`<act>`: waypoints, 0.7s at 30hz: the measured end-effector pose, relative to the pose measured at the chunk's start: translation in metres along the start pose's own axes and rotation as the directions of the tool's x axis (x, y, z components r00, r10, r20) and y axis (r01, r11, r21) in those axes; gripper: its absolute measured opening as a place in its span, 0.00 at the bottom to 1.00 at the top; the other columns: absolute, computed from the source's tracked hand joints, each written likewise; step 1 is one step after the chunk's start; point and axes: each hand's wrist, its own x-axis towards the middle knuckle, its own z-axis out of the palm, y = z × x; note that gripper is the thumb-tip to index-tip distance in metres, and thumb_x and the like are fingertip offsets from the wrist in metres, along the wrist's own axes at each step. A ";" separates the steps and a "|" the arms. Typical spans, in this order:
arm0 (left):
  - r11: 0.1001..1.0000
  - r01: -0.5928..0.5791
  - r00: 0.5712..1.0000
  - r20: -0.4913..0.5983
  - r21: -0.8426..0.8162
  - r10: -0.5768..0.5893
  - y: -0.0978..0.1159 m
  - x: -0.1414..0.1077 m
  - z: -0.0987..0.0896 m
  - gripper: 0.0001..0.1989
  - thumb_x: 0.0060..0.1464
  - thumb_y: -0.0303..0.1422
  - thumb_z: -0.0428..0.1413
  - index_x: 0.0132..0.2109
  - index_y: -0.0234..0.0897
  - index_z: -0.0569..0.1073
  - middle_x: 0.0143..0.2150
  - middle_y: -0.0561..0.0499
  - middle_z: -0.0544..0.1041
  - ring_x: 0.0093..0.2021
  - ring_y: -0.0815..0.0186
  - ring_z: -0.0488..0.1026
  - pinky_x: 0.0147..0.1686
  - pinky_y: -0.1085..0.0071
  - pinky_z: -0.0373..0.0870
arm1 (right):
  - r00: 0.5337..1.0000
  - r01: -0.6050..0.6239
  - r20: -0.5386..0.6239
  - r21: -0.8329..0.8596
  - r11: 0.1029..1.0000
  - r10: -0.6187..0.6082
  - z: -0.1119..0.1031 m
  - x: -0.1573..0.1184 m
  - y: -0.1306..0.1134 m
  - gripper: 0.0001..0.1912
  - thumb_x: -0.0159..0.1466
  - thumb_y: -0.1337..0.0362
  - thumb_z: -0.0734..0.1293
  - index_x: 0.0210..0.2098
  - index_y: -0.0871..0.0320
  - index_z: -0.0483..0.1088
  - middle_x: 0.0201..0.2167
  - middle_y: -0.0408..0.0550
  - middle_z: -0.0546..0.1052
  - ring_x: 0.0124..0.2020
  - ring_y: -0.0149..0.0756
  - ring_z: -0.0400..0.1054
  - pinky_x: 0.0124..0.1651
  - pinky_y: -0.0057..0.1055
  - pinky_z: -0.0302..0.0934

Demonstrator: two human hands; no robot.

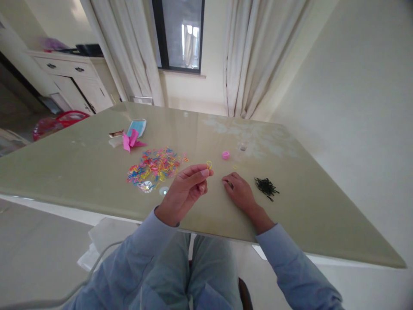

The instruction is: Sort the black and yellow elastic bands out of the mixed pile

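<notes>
Between the thumb and forefinger of my left hand [189,185] a small yellow rubber band [209,165] is pinched, its loop standing up above the fingertips. My right hand [240,191] rests on the table with curled fingers; whether anything is inside them is hidden. To the left of my left hand lies a loose pile of multicoloured rubber bands [156,163]. Beside my right hand, on its right, is a small heap of thin black pieces [266,187] that look like hairpins. A pink ring-shaped roll [226,155] sits beyond both hands, and another yellow band [235,167] lies just past my right hand.
The pale green table [309,215] has its near edge at my lap. Farther left lie a blue face mask [138,127], folded pink paper [131,140] and a small brown packet [116,134]. A small clear object [242,147] stands behind the pink roll. Curtains [254,56] hang behind.
</notes>
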 end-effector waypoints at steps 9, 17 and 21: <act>0.502 -0.323 0.940 0.211 0.802 0.267 -0.053 0.103 0.017 0.06 0.51 0.28 0.60 0.36 0.34 0.81 0.34 0.49 0.82 0.28 0.70 0.74 0.31 0.74 0.70 | 0.993 0.099 0.060 0.042 0.994 -0.102 0.002 -0.001 -0.003 0.10 0.65 0.70 0.64 0.41 0.58 0.76 0.38 0.50 0.76 0.36 0.36 0.69 0.40 0.31 0.61; 0.031 -0.404 0.912 0.400 0.914 0.090 -0.088 0.153 0.011 0.10 0.56 0.26 0.56 0.40 0.36 0.82 0.41 0.47 0.84 0.39 0.64 0.79 0.48 0.69 0.73 | 0.939 0.334 -0.169 0.231 0.914 -0.301 -0.002 -0.005 -0.015 0.09 0.64 0.70 0.62 0.33 0.58 0.74 0.28 0.47 0.76 0.29 0.32 0.67 0.33 0.27 0.60; -0.030 -0.413 0.911 0.413 0.910 0.005 -0.093 0.161 0.010 0.10 0.56 0.27 0.56 0.41 0.37 0.82 0.41 0.48 0.84 0.39 0.65 0.79 0.48 0.69 0.73 | 0.909 0.364 -0.291 0.211 0.907 -0.297 -0.005 -0.006 -0.018 0.08 0.64 0.69 0.62 0.35 0.58 0.74 0.25 0.45 0.75 0.25 0.31 0.65 0.32 0.27 0.60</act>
